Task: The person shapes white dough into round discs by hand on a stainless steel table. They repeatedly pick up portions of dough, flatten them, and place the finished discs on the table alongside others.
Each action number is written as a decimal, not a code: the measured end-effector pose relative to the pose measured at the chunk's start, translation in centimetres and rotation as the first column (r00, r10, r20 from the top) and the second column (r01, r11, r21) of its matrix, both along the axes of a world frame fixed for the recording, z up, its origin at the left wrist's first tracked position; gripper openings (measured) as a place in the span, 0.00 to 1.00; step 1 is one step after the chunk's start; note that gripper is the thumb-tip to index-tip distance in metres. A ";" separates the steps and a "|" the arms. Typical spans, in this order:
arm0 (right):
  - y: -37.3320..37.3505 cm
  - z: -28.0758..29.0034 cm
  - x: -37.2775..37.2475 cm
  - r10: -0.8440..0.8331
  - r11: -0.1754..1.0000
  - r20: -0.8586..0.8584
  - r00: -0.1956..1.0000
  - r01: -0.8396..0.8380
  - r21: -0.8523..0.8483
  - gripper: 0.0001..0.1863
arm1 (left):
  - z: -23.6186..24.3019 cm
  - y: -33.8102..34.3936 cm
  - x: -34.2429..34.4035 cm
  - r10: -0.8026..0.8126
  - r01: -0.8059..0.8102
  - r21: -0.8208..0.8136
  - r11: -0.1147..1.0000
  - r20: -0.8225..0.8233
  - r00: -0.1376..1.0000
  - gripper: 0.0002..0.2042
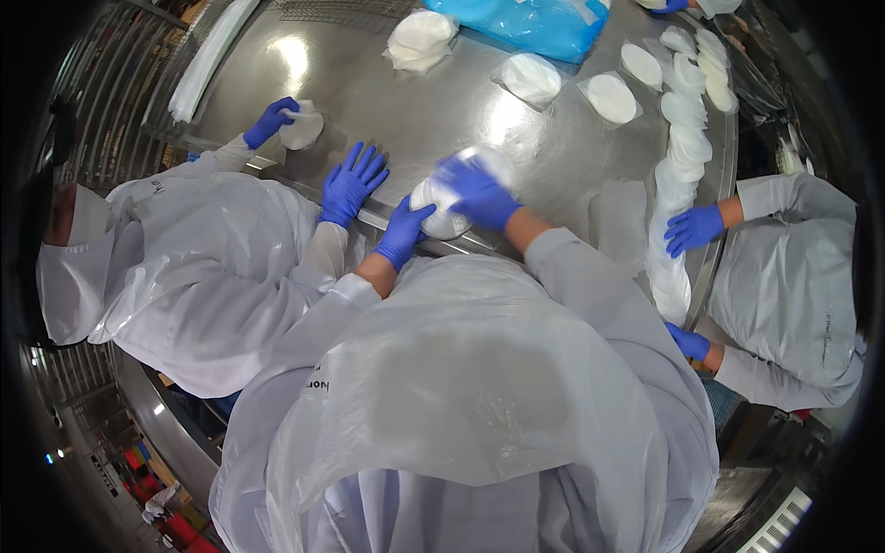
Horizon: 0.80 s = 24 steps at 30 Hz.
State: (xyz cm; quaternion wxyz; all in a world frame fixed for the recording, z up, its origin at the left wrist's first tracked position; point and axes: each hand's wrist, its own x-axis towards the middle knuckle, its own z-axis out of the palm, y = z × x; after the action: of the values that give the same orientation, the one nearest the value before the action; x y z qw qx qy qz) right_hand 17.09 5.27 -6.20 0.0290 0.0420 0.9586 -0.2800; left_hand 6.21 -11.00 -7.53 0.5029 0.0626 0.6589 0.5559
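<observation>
My left hand (404, 230), in a blue glove, is closed on the near left side of a stack of white round discs (433, 205) at the front edge of the steel table (387, 111). My right hand (481, 194), also gloved, lies over the top of that stack; its fingers are smeared by motion, so I cannot make out their grip. A blurred, translucent pale shape surrounds the fingertips. Separate disc piles (527, 78) sit farther back, some on translucent square sheets.
Co-workers' gloved hands flank me: a flat one (355, 184), another holding discs (275, 120), others at a long disc row (696, 229). A blue bag (525, 23) and white strips (207, 60) lie farther back. Translucent sheets (616, 221) are at my right.
</observation>
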 end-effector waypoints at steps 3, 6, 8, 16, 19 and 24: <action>6.7 -3.5 5.2 -0.235 0.904 -0.165 0.958 0.278 0.325 0.32 | -0.3 -0.2 0.3 0.064 -0.067 0.082 0.994 0.044 0.997 0.25; 13.2 -4.4 7.8 -0.393 0.916 -0.013 0.919 0.393 0.079 0.29 | -2.8 -0.1 -0.7 0.017 -0.028 0.175 0.984 0.061 0.998 0.23; 16.3 -3.4 8.9 -0.450 0.859 -0.048 0.892 0.418 -0.295 0.29 | -4.4 0.5 -1.5 0.011 -0.031 0.220 0.975 0.089 0.996 0.23; 17.9 -5.2 12.6 -0.657 0.738 0.076 0.750 0.621 0.264 0.36 | -2.5 0.3 -0.9 0.059 -0.083 0.149 0.985 0.156 0.986 0.25; 18.7 -7.2 13.0 -0.588 0.783 -0.093 0.803 0.594 0.183 0.35 | -2.1 0.6 -1.1 0.071 -0.092 0.120 0.988 0.169 0.983 0.25; 18.1 -7.1 13.5 -0.623 0.777 -0.006 0.782 0.620 0.108 0.36 | -1.8 0.0 -1.2 0.051 -0.074 0.126 0.989 0.176 0.983 0.24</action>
State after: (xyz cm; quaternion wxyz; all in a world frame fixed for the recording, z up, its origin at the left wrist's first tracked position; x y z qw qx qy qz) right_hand 30.57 23.40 -13.32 -0.0529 0.3611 0.9040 -0.2227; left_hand 5.06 -11.02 -9.34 0.5351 0.0266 0.5764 0.6171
